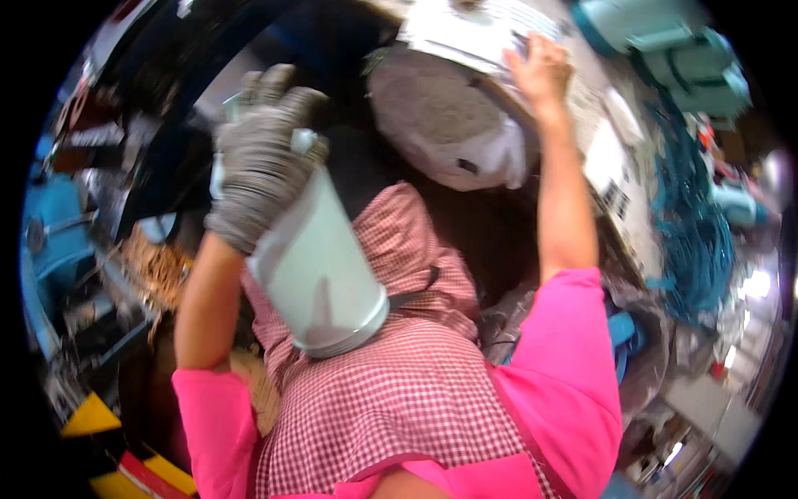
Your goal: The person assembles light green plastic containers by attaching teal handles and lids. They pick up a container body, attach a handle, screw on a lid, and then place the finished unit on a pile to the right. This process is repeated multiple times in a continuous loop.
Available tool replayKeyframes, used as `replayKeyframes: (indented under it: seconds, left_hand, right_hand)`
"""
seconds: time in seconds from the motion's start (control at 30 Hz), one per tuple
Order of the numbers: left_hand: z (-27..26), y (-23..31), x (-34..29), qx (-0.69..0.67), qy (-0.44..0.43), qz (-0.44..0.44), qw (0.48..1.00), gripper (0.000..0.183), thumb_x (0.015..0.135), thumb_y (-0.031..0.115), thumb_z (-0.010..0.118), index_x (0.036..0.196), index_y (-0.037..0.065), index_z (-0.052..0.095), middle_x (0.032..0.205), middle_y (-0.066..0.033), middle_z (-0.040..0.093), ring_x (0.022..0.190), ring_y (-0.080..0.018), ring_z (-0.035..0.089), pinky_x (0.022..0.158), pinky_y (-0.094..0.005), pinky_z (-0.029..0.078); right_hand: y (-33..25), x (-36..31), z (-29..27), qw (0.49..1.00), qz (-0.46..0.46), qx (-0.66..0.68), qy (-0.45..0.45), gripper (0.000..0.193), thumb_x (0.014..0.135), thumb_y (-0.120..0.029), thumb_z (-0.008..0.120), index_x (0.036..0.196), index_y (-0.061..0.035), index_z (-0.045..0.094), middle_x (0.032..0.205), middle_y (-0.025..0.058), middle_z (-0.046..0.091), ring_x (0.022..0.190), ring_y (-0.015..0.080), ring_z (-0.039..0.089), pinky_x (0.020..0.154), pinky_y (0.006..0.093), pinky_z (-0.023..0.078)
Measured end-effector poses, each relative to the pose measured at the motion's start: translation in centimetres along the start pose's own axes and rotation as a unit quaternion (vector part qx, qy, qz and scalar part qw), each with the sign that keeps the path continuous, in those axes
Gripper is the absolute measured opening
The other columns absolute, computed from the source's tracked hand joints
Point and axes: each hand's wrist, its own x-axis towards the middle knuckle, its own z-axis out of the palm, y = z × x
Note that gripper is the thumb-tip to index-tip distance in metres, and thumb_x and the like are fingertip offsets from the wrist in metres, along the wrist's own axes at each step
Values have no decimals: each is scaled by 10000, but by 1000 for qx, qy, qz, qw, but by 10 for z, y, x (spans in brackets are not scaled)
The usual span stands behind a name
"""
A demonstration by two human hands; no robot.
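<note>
My left hand [264, 158], in a grey knitted glove, is closed around the upper end of a pale green plastic container [328, 270]. The container is long and rounded, and it lies tilted across my lap with its rimmed end against my checked apron [391, 382]. Part of its far end is hidden by the glove. Up at the table edge, my bare right hand [540, 75] has its fingers apart, with the tips at white printed sheets [465, 33]. Nothing shows gripped in it.
Below the sheets hangs a whitish, rounded bag-like bundle [445, 116]. Teal containers [686, 62] stand at the far right, near a heap of teal strips [690, 224]. A clear plastic bag [652, 333] sits by my right elbow. Blue machinery [62, 224] is at the left.
</note>
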Motion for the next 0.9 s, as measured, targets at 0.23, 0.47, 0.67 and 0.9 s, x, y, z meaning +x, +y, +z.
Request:
replayKeyframes:
  seconds: [0.23,0.47,0.67,0.9]
  left_hand:
    - [38,-96,56,-102,-298,-242,918,556,816,545,615,1003,31,716,1030,-198,687,926,-317,673,851,-402,507]
    - [-32,-88,-2,-720,-125,-127,670,515,918,323,621,1272,-44,551,1176,-132,642,991,-174,634,873,-298,513]
    - [-16,-107,-2,-610,-196,-199,741,303,962,253,579,1161,25,588,981,-28,603,886,-92,567,783,-218,472]
    - [33,-101,4,-592,-147,-278,742,476,845,384,722,1072,-26,632,903,-112,652,780,-152,628,702,-280,536]
  right_hand:
    - [140,-152,-53,950,177,225,120,143,799,-150,721,904,-56,742,921,124,721,878,287,652,841,372,495]
    - [244,-225,-52,952,257,162,-22,340,729,-407,807,1033,-261,766,1115,-23,602,1125,223,511,976,393,410]
    - [243,-222,-41,948,241,199,53,276,723,-309,828,953,-164,779,1020,14,661,1037,235,577,941,375,441]
    - [234,-222,-51,966,180,181,33,337,782,-238,776,1110,-175,733,1174,72,646,1104,254,566,997,373,413]
